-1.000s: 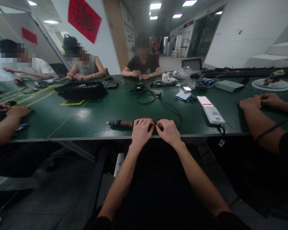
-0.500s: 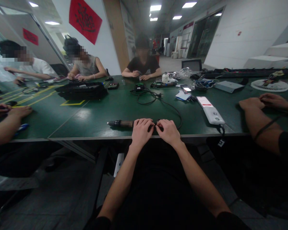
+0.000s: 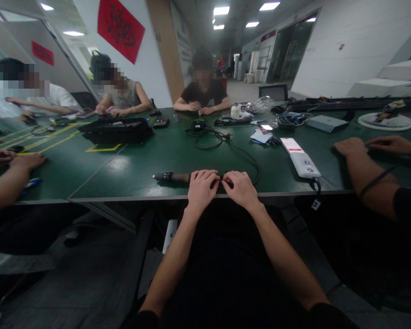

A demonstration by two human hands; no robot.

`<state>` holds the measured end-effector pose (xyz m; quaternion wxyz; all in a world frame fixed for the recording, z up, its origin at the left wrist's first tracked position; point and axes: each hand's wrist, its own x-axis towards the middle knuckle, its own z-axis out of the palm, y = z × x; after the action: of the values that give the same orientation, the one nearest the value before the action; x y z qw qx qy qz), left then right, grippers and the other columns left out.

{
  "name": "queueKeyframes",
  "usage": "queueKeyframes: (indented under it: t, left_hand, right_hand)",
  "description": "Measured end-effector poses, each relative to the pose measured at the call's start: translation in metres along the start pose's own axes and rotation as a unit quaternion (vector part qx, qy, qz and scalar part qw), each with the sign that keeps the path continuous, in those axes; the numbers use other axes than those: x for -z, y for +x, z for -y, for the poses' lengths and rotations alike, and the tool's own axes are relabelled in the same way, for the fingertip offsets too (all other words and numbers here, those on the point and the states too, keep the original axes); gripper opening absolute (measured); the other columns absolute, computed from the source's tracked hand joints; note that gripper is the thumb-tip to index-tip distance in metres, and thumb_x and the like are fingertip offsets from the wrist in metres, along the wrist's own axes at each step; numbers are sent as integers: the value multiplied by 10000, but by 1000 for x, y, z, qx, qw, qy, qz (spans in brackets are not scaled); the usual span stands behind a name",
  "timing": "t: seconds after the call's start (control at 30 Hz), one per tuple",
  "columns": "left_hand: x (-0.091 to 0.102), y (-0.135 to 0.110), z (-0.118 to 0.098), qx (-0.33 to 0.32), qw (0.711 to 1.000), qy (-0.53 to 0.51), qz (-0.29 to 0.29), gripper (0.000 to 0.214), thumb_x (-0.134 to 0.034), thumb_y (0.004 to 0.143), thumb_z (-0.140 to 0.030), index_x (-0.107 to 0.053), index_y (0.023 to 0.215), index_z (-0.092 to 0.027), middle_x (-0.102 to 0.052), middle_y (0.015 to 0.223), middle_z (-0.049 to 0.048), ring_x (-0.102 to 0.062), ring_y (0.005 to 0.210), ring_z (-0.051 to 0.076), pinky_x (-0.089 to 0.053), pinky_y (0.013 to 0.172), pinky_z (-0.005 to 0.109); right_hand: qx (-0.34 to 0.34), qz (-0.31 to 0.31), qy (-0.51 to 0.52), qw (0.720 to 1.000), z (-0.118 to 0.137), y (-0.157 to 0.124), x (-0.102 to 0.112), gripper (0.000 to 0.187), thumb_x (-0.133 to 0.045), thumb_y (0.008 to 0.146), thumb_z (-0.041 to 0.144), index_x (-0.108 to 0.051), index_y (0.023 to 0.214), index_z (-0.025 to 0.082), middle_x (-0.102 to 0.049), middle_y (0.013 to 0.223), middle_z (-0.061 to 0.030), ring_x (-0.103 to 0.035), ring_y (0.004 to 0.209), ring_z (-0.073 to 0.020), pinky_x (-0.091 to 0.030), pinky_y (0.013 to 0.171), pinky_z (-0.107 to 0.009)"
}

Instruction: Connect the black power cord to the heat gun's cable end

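At the table's front edge, my left hand (image 3: 203, 188) and my right hand (image 3: 240, 189) are close together, fingertips nearly meeting. Both are closed in a pinch around a small dark piece (image 3: 221, 178) with a brownish glint, too small to make out. An electric screwdriver (image 3: 173, 177) lies on the table with its tip to the left; its rear end disappears behind my left hand. A thin black cable (image 3: 258, 164) curves down behind my right hand. Whether it joins the screwdriver is hidden.
On the green table (image 3: 150, 160) are a black tray (image 3: 116, 131), a coiled cord with a plug (image 3: 208, 141), a white device (image 3: 303, 160), a phone (image 3: 265, 126) and a round white grille (image 3: 385, 122). Co-workers sit across; others' arms (image 3: 366, 173) rest at both sides.
My hands hold nearly the same place, with only slight finger movement. The co-worker's hand at the right has shifted a little to the left.
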<state>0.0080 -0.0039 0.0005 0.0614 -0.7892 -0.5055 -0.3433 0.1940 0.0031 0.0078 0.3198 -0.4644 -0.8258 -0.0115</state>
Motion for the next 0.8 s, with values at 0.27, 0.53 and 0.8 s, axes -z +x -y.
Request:
queueKeyframes:
  t: [0.27,0.53,0.8]
  left_hand:
    - [4,2,7,-21,1000,-11,12,121,-637,1000,-271,-710,1090,-305,-701,1373,-15,-609,1270,221,-395,1118,457]
    - [5,3,5,-15,1000,-11,20,121,-595,1021,-262,-701,1063,-305,-721,1324,-9,-618,1249,220,-395,1090,459]
    - [7,4,3,-13,1000,-9,24,126,-578,1030,-261,-665,1104,-314,-731,1285,-17,-624,1224,213,-388,1075,449]
  right_hand:
    - [0,1,13,1000,-1,-1,1,101,-580,1031,263,-630,948,235,-726,955,-42,-641,919,-228,-363,860,-370]
    - [-2,13,26,1000,-4,0,1,113,-580,1041,272,-649,956,241,-736,965,-45,-647,928,-232,-361,867,-377]
    - [-5,17,37,999,-5,1,0,98,-574,1044,260,-642,975,241,-733,977,-36,-651,930,-222,-363,869,-370]
